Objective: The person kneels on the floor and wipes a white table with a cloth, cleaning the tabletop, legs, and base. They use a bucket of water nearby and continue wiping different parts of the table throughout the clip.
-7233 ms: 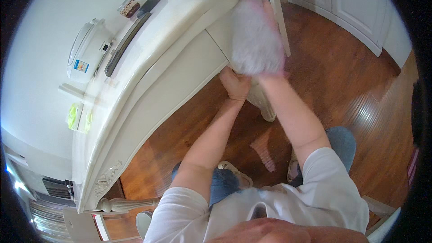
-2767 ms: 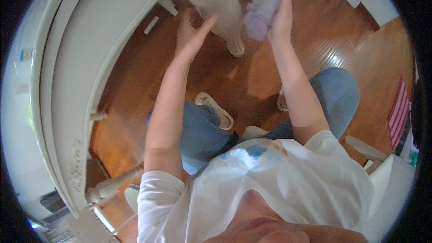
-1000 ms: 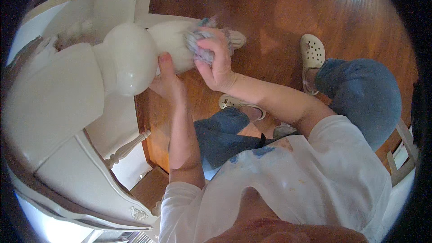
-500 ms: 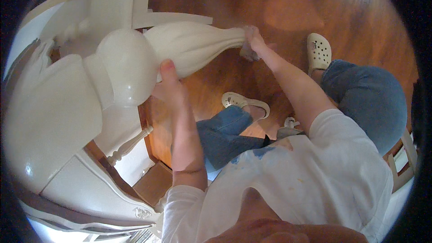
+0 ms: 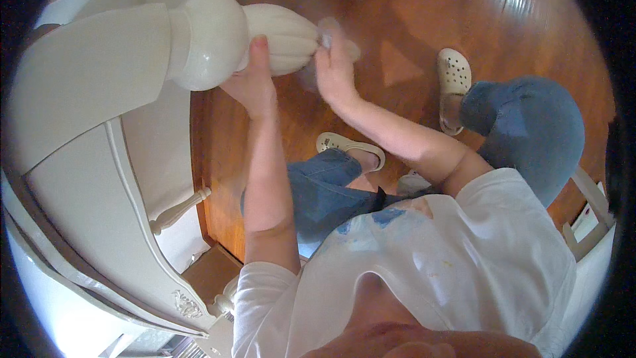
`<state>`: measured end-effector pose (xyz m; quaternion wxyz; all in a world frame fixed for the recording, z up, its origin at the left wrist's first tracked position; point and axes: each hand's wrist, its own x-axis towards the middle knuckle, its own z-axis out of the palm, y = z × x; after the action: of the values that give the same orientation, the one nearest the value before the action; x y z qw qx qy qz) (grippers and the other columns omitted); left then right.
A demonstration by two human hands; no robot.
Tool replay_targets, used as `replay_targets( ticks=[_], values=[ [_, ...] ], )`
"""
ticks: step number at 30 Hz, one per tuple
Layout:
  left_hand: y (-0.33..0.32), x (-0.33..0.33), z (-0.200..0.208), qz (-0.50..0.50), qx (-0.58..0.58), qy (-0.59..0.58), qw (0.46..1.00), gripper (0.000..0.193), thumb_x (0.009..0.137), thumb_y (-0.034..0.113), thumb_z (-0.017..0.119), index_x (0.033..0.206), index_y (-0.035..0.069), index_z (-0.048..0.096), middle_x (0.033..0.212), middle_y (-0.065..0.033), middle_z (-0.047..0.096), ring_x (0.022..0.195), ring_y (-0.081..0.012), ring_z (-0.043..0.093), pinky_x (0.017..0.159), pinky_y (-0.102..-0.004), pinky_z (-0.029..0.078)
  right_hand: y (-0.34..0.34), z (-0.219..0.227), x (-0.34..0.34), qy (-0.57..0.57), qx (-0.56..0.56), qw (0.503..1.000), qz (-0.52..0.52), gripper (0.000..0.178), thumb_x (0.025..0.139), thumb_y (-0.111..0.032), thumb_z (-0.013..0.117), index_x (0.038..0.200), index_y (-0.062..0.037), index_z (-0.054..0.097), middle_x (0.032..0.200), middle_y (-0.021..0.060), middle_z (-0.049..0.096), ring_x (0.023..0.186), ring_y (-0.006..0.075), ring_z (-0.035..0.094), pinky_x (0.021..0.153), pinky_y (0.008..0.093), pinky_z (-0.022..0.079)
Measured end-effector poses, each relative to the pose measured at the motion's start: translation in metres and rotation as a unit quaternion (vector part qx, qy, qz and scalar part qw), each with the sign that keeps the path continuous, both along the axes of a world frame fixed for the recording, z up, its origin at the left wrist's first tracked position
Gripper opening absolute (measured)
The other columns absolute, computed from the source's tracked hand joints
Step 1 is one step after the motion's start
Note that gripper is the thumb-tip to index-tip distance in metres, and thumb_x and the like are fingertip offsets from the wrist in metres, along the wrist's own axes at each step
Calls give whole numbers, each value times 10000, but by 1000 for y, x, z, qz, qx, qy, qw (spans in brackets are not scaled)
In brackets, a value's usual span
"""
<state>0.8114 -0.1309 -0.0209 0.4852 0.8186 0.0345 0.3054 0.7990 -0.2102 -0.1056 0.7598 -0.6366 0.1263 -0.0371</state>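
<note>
A cream turned post point(image 5: 281, 36) with a glossy ball-shaped section point(image 5: 215, 40) and a fluted bulb reaches across the upper left. My left hand point(image 5: 255, 83) grips it beside the ball, its thumb laid over the fluted part and its fingers hidden behind. At the bulb's narrow end, my right hand point(image 5: 336, 69) is closed on a pale cloth point(image 5: 326, 38) pressed against the post. Motion blurs the cloth and fingertips, so the cloth's edges are hard to make out.
Joined to the post is a large cream furniture panel point(image 5: 86, 179) with a carved ornament point(image 5: 187, 305). A smaller turned spindle point(image 5: 179, 211) and a brown box point(image 5: 212, 270) lie near it. My feet, in cream clogs point(image 5: 454, 71), are on the wooden floor point(image 5: 391, 0).
My right hand has moved left along the post with the cloth, closer to my left hand. My left hand keeps its grip. The view has shifted, with the post now higher up.
</note>
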Motion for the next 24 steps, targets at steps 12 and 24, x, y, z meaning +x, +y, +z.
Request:
replay_targets(
  ticks=[12,24],
  values=[
    [3,1,-7,83,-48,16,995,670,822,92,677,1361,-32,299,1322,-171,431,1115,-272,505,948,-408,457,-3,-27,-22,-256,-76,964,11,602,786,36,539,1346,-54,336,1374,247,331,1273,431,340,1063,437,287],
    [16,-4,-11,24,-31,12,999,743,805,160,670,1388,5,236,1323,-183,411,1129,-306,498,938,-459,465,-19,-79,14,-159,-129,978,47,553,666,21,624,1191,-67,471,1186,171,504,1060,365,518,925,419,407]
  ],
)
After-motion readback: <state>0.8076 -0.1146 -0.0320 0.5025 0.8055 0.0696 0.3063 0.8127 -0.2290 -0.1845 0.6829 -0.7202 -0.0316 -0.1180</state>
